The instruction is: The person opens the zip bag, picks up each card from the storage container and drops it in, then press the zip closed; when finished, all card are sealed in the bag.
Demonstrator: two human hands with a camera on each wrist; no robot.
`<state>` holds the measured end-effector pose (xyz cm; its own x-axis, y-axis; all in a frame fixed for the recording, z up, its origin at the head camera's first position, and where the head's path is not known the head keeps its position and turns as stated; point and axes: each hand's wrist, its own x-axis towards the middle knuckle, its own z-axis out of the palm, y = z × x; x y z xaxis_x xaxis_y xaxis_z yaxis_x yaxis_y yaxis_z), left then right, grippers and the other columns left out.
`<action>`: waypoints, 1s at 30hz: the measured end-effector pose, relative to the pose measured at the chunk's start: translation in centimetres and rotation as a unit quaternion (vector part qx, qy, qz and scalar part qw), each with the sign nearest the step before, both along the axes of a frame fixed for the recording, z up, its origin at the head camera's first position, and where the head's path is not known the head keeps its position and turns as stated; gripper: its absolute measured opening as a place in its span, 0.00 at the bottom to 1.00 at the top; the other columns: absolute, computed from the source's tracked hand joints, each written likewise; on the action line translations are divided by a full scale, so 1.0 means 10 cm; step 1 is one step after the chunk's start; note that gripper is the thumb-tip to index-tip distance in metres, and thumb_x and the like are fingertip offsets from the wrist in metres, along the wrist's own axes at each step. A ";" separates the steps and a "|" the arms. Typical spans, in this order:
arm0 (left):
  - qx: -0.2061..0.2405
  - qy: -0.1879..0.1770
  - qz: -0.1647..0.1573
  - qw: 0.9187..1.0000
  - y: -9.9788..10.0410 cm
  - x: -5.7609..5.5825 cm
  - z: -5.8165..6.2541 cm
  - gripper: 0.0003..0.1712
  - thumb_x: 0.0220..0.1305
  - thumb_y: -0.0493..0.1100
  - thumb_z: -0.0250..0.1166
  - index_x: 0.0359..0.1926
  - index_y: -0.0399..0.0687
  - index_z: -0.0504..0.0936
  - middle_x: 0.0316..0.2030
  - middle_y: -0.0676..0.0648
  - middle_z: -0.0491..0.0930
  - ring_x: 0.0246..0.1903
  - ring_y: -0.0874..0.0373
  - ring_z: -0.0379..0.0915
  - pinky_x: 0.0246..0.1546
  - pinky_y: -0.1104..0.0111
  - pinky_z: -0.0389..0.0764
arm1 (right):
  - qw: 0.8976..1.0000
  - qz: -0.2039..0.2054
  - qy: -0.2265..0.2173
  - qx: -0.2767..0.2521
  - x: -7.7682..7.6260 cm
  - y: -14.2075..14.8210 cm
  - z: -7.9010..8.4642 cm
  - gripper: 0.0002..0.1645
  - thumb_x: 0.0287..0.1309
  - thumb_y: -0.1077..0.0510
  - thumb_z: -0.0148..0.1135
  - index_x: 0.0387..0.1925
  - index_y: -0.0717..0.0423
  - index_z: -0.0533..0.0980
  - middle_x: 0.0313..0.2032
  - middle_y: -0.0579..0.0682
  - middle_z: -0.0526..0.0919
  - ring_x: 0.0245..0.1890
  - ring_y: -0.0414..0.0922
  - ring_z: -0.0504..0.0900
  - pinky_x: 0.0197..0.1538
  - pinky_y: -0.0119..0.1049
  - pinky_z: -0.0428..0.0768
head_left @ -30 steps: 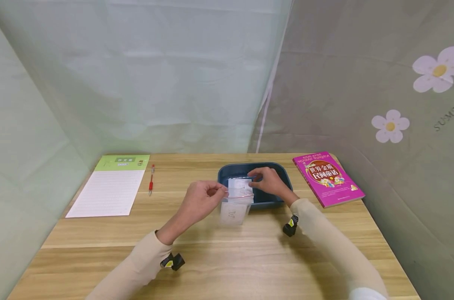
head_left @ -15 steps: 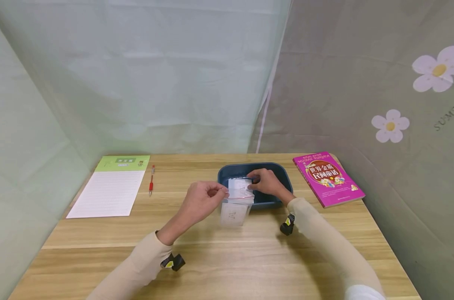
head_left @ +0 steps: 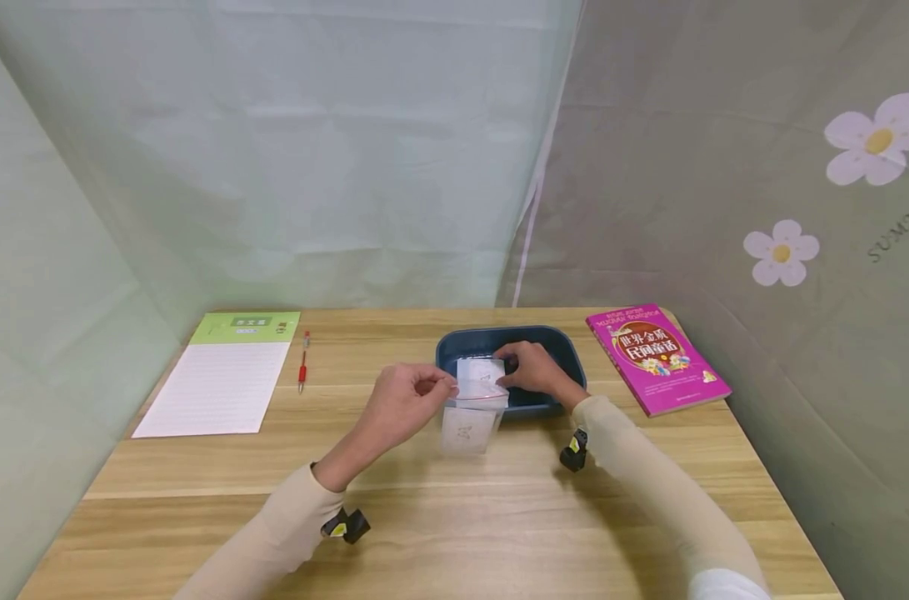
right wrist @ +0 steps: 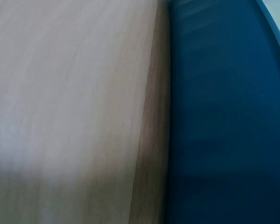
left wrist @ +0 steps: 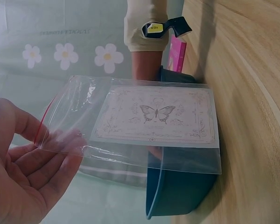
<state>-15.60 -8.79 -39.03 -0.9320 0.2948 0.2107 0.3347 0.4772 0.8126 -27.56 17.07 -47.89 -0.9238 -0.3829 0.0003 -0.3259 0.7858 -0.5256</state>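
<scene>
My left hand (head_left: 409,400) pinches the red-lined zip edge of a clear zip bag (left wrist: 130,161), which hangs in front of a dark blue bin (head_left: 450,342). Inside the bag lies a white card (left wrist: 154,114) printed with a butterfly and an ornate border. My right hand (head_left: 536,367) reaches over the bin and pinches the right side of another white card (head_left: 472,368), whose lower part meets the bag's mouth. In the left wrist view most of the right hand is hidden behind the bag and bin. The right wrist view shows only the bin's blue wall (right wrist: 228,112) and wood.
A green-topped lined writing pad (head_left: 214,383) lies at the left of the wooden table (head_left: 454,525), with a red pen (head_left: 302,367) beside it. Right of the bin is a pink book (head_left: 656,358). Curtains (head_left: 334,167) stand behind the table and at both sides.
My right hand has shifted slightly down and left, closer to the bag's mouth. My left hand stays almost still, and the bag has turned a little.
</scene>
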 end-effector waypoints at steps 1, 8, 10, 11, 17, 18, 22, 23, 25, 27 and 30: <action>0.000 0.000 0.000 1.000 0.00 0.00 0.00 0.08 0.69 0.39 0.65 0.39 0.46 0.91 0.34 0.52 0.89 0.31 0.63 0.82 0.32 0.70 0.81 | 1.000 0.000 0.001 0.000 0.00 0.00 0.00 0.26 0.50 0.59 0.80 0.53 0.57 0.84 0.51 0.55 0.87 0.47 0.51 0.84 0.48 0.44 0.84; 0.003 0.002 -0.002 1.000 -0.01 0.00 0.01 0.08 0.69 0.39 0.65 0.40 0.45 0.91 0.34 0.51 0.89 0.31 0.63 0.81 0.30 0.71 0.79 | 1.000 -0.002 0.003 -0.002 0.00 -0.01 0.01 0.25 0.51 0.60 0.80 0.52 0.57 0.85 0.52 0.55 0.87 0.47 0.51 0.84 0.48 0.44 0.84; 0.004 0.001 -0.003 1.000 -0.01 -0.01 0.00 0.08 0.69 0.39 0.65 0.40 0.44 0.91 0.35 0.51 0.89 0.30 0.63 0.81 0.29 0.71 0.78 | 1.000 -0.004 0.001 -0.005 0.00 -0.01 0.01 0.25 0.50 0.60 0.80 0.52 0.57 0.85 0.52 0.55 0.87 0.47 0.51 0.84 0.49 0.44 0.84; 0.005 0.001 -0.003 1.000 -0.01 -0.01 0.00 0.08 0.69 0.39 0.65 0.40 0.44 0.91 0.35 0.50 0.89 0.30 0.62 0.80 0.28 0.71 0.78 | 1.000 -0.006 0.000 -0.006 0.00 -0.01 0.02 0.25 0.50 0.60 0.80 0.52 0.57 0.85 0.52 0.55 0.86 0.47 0.51 0.84 0.49 0.44 0.84; 0.006 0.000 0.000 1.000 -0.01 -0.01 0.01 0.08 0.69 0.39 0.65 0.40 0.44 0.91 0.35 0.50 0.89 0.30 0.62 0.80 0.28 0.71 0.78 | 0.999 -0.024 -0.008 -0.035 0.00 0.00 0.03 0.27 0.49 0.63 0.80 0.53 0.57 0.84 0.54 0.56 0.85 0.49 0.51 0.85 0.48 0.43 0.85; 0.006 0.001 0.000 1.000 -0.01 -0.01 0.01 0.08 0.69 0.39 0.65 0.40 0.43 0.91 0.36 0.50 0.89 0.31 0.62 0.81 0.29 0.71 0.79 | 0.999 -0.027 -0.011 -0.042 -0.01 0.01 0.04 0.27 0.50 0.63 0.80 0.54 0.57 0.84 0.54 0.56 0.85 0.48 0.51 0.86 0.48 0.42 0.85; 0.005 -0.002 0.003 1.000 0.00 -0.01 0.01 0.09 0.69 0.39 0.65 0.40 0.42 0.91 0.36 0.49 0.89 0.31 0.62 0.82 0.31 0.70 0.80 | 0.997 -0.035 -0.014 -0.072 0.01 0.03 0.07 0.26 0.50 0.66 0.78 0.54 0.59 0.83 0.54 0.58 0.85 0.46 0.51 0.88 0.45 0.41 0.86; 0.004 -0.003 0.003 1.000 0.00 -0.01 0.01 0.09 0.69 0.39 0.65 0.40 0.43 0.91 0.36 0.49 0.89 0.31 0.62 0.81 0.31 0.71 0.80 | 0.996 -0.036 -0.011 -0.077 0.01 0.04 0.08 0.26 0.50 0.67 0.78 0.54 0.59 0.83 0.53 0.58 0.85 0.45 0.51 0.88 0.44 0.41 0.86; 0.004 -0.004 0.005 1.000 0.00 -0.01 0.02 0.08 0.69 0.39 0.65 0.40 0.43 0.91 0.36 0.50 0.89 0.31 0.62 0.81 0.30 0.70 0.80 | 0.996 -0.038 -0.002 -0.082 0.02 0.05 0.11 0.26 0.50 0.67 0.78 0.53 0.59 0.84 0.51 0.58 0.86 0.43 0.50 0.89 0.43 0.41 0.86; 0.003 -0.005 0.006 1.000 0.00 -0.01 0.03 0.08 0.68 0.39 0.65 0.39 0.44 0.91 0.35 0.50 0.89 0.31 0.62 0.81 0.30 0.70 0.80 | 0.995 -0.040 0.001 -0.087 0.04 0.07 0.14 0.25 0.50 0.67 0.78 0.53 0.59 0.84 0.50 0.58 0.87 0.41 0.49 0.89 0.42 0.41 0.86; 0.005 -0.003 0.006 1.000 0.00 -0.01 0.03 0.08 0.68 0.39 0.65 0.39 0.45 0.91 0.35 0.50 0.89 0.32 0.62 0.82 0.30 0.71 0.80 | 0.995 -0.043 0.000 -0.094 0.07 0.09 0.19 0.24 0.52 0.66 0.77 0.53 0.58 0.84 0.48 0.57 0.87 0.41 0.48 0.88 0.42 0.41 0.86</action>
